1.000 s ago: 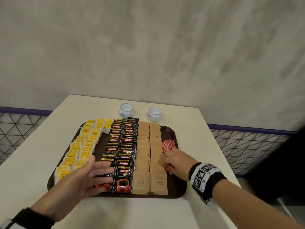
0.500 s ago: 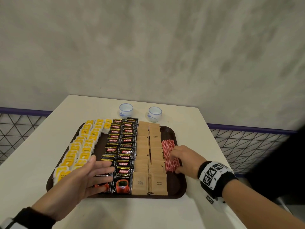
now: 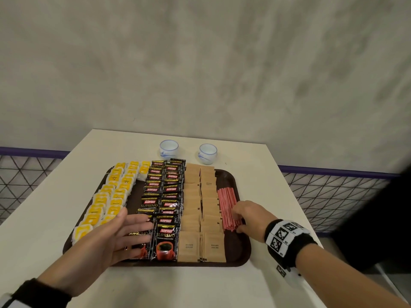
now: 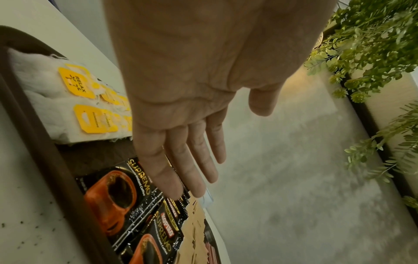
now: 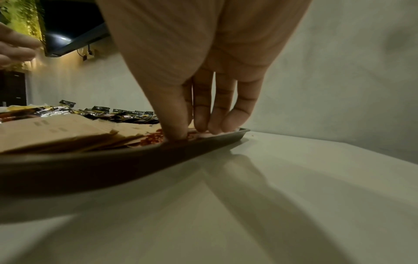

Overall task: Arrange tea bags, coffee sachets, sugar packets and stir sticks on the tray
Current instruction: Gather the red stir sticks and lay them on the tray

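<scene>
The left hand [image 3: 115,238] hovers flat, fingers straight, over the near coffee sachets [image 3: 164,196]; the right hand [image 3: 250,216] bears fingertips down on the stir sticks [image 3: 226,207], bundled near-to-far at the right of the brown tray [image 3: 241,252] on a white table [image 3: 255,165] by a grey wall
</scene>
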Tool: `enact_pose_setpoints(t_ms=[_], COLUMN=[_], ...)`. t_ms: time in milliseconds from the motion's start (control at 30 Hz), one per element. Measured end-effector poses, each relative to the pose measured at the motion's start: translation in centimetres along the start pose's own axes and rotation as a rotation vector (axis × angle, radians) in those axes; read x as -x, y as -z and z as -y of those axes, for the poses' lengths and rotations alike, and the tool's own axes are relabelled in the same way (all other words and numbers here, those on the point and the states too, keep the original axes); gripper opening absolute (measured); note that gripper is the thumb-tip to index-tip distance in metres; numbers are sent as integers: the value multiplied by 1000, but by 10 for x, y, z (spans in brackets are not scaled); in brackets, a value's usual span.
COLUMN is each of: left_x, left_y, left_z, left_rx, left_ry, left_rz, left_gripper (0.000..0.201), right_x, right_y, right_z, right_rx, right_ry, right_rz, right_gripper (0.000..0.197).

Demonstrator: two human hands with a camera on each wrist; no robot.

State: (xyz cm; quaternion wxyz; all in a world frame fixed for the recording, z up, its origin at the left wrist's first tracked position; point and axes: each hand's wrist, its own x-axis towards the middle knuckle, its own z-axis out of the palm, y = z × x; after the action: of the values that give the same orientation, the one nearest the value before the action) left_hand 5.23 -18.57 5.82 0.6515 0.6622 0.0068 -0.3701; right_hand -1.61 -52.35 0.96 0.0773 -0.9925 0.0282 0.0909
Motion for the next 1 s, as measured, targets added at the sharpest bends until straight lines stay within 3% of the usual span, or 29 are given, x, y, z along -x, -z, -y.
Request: enact_pose_setpoints(t_ms=[400,1000], left_x=[1,2], left_y=[1,19], left_z=[1,8], left_rx=[-4,35], left_ry=[-2,4], left_rz=[5,-38], left_gripper=[58,58], right_x=[0,4], right_y=[-3,3], right_z=[12,2], right_rx=[49,-26], right_ry=[28,-70], right_rz=[-39,-22], right_gripper=[28,31])
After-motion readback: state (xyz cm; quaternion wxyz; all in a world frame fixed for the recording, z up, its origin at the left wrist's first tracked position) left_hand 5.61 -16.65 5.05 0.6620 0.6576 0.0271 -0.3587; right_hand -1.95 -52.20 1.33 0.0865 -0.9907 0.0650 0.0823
